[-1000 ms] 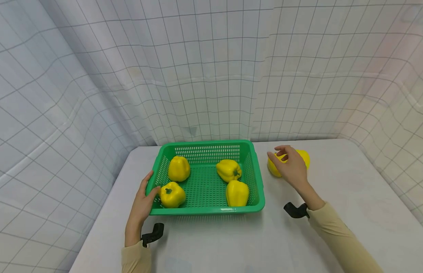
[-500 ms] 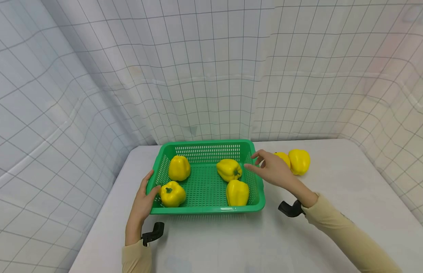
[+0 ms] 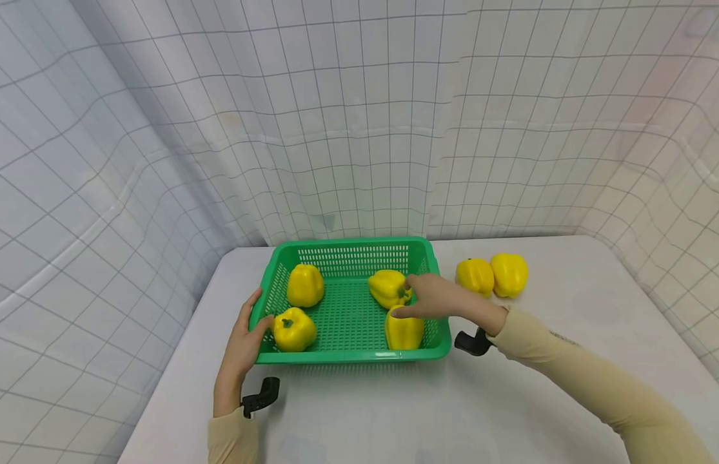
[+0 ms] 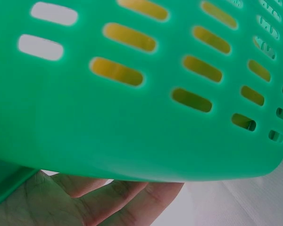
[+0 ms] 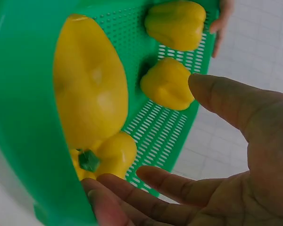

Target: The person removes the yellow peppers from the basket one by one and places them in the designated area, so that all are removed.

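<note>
A green plastic basket (image 3: 359, 358) stands on the white table. My left hand (image 3: 241, 338) grips its left rim, thumb over the edge; in the left wrist view the fingers (image 4: 127, 202) partly disappear behind the basket wall. Inside at the right are a bell pepper (image 3: 404, 335) in front and another bell pepper (image 3: 385, 285) behind it. My right hand (image 3: 439, 298) is over these two, thumb and fingers spread apart; the right wrist view shows nothing held. Two more yellow peppers, one at the back left (image 3: 305, 287) and one at the front left (image 3: 293, 332), lie in the basket.
Right of the basket, two yellow bell peppers (image 3: 475, 276) lie side by side on the table (image 3: 359, 412). White grid-patterned curtains (image 3: 359, 129) hang behind and at both sides. Black wrist mounts (image 3: 474, 343) project from both wrists.
My right hand has moved left, from above the peppers on the table, across the basket's right rim, to the peppers inside. My left hand stays on the left rim.
</note>
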A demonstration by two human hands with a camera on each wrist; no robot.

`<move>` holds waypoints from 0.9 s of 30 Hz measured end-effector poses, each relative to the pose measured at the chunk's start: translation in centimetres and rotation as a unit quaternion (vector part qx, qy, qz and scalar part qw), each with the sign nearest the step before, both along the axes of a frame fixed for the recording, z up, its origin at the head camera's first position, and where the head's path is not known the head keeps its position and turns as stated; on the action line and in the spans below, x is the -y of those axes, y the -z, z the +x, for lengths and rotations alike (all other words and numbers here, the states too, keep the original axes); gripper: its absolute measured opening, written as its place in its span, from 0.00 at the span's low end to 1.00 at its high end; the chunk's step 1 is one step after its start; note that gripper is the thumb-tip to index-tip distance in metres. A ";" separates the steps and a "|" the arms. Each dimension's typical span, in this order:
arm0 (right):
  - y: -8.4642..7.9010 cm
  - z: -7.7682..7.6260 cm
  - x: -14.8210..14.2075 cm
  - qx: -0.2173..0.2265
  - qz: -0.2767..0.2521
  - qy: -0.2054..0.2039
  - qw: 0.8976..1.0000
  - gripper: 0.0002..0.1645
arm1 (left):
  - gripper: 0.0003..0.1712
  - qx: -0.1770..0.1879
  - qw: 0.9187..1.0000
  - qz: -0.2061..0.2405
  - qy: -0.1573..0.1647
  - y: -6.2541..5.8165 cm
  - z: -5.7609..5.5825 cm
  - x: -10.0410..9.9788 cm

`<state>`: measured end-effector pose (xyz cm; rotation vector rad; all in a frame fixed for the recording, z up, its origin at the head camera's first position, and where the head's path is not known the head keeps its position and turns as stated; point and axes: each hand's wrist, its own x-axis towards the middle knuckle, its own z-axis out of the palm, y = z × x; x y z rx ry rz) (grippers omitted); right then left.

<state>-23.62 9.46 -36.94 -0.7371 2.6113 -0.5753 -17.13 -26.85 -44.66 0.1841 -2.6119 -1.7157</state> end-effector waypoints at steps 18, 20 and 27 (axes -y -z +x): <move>1.3 -0.6 3.3 0.024 0.102 0.001 0.994 0.26 | 0.35 0.007 1.000 -0.004 -0.004 -0.3 0.3 -0.1; 1.2 -0.6 3.5 0.033 0.113 0.003 0.993 0.26 | 0.36 0.007 1.000 -0.003 -0.003 -0.3 0.3 -0.1; 1.4 -1.0 4.1 0.068 0.134 0.020 0.988 0.28 | 0.36 0.007 1.000 0.001 -0.002 -0.2 0.3 -0.1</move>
